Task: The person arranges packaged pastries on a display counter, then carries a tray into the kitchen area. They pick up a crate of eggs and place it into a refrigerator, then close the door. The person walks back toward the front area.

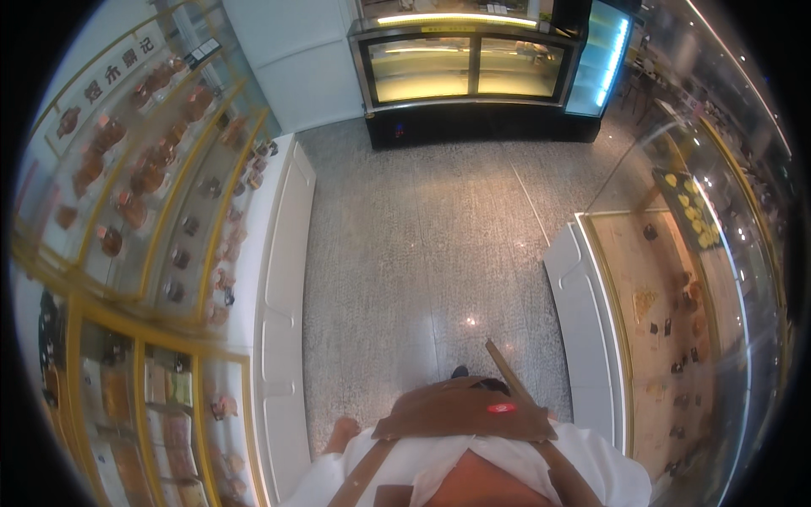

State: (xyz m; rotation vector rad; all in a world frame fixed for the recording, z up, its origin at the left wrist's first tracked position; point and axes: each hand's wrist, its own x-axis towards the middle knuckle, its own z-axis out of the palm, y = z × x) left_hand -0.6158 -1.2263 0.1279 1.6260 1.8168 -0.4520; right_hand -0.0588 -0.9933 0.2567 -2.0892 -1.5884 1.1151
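Observation:
My left hand (344, 431) hangs low at my left side, beside the white base cabinet (279, 304) and apart from it. Its fingers are blurred and partly turned away, so whether they hold anything is unclear. Of my right hand, at most a sliver of skin (553, 416) shows past the edge of the brown apron (456, 415); the rest is hidden. A long flat brown strip (510, 374) sticks out forward from under the apron's right side, and what bears it is hidden. A dark shoe tip (460, 372) shows on the grey floor (418, 241).
Gold-framed shelves (152, 266) with packaged goods and jars line the left. A lit display case (469, 76) and a blue-lit glass cooler (597, 60) stand ahead. On the right, a counter (586, 355) with a curved clear cover holds baked goods and a dark tray (690, 209) of yellow pieces.

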